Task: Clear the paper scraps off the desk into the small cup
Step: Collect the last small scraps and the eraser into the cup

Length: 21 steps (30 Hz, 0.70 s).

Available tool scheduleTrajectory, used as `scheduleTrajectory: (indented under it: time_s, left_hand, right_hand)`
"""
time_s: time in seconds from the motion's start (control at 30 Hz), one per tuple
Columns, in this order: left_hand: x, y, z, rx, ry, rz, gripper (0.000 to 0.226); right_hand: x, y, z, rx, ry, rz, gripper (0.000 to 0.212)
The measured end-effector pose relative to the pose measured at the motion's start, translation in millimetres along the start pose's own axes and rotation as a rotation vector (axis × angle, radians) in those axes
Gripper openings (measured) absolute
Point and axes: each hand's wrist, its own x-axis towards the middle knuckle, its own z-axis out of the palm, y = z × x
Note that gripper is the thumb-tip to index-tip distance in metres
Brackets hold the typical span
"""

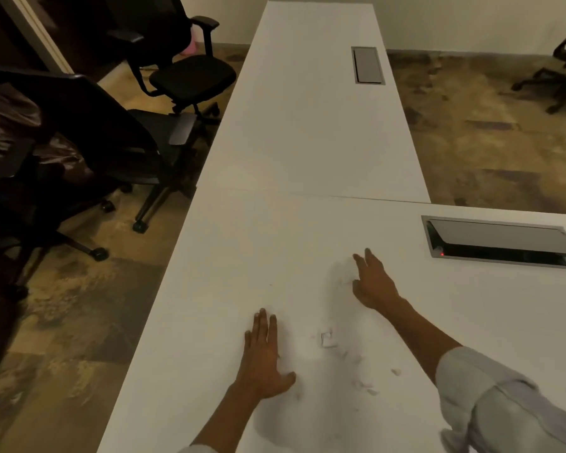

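Small white paper scraps (326, 339) lie scattered on the white desk (229, 256) between my two hands, with more scraps (366, 385) trailing toward the near right. My left hand (262, 358) lies flat on the desk, fingers straight, just left of the scraps. Farther out, my right hand (371, 282) reaches over the desk with its fingers stretched and fingertips on the surface beside a few faint scraps (344, 281). Neither hand holds anything. No cup is in view.
An open cable hatch (500, 241) is set into the desk at the right, and a shut hatch (367, 65) lies on the far desk. Black office chairs (190, 76) stand along the desk's left edge. Patterned carpet surrounds the desks.
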Motion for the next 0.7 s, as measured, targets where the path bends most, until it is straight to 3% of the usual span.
scheduleTrajectory:
  time_s: [0.1, 0.2, 0.33, 0.47, 0.6, 0.7]
  left_hand:
    - [32.7, -24.7, -31.4, 0.063, -0.019, 0.025, 0.123]
    - [66.1, -31.8, -53.2, 0.108, -0.005, 0.034, 0.113]
    - [93.2, -22.0, -53.3, 0.076, 0.007, -0.018, 0.086]
    - [84.3, -3.7, -25.4, 0.104, -0.034, 0.006, 0.082]
    - [41.6, 14.7, 12.8, 0.117, -0.014, 0.115, 0.086]
    - [0.9, 24.5, 38.3, 0.183, -0.010, 0.167, 0.070]
  right_hand:
    - [21.8, 20.5, 2.7, -0.022, -0.168, 0.100, 0.066]
    - [20.2, 21.0, 17.5, -0.075, -0.274, -0.035, 0.069]
    - [-7.4, -5.3, 42.9, -0.097, -0.212, -0.187, 0.072]
    - [-50.1, -28.0, 67.8, -0.138, -0.214, -0.321, 0.092]
    - [-91.3, -32.5, 90.5, -0.276, -0.171, -0.439, 0.055]
    - [-120.1, -30.6, 98.3, -0.323, -0.160, -0.492, 0.063]
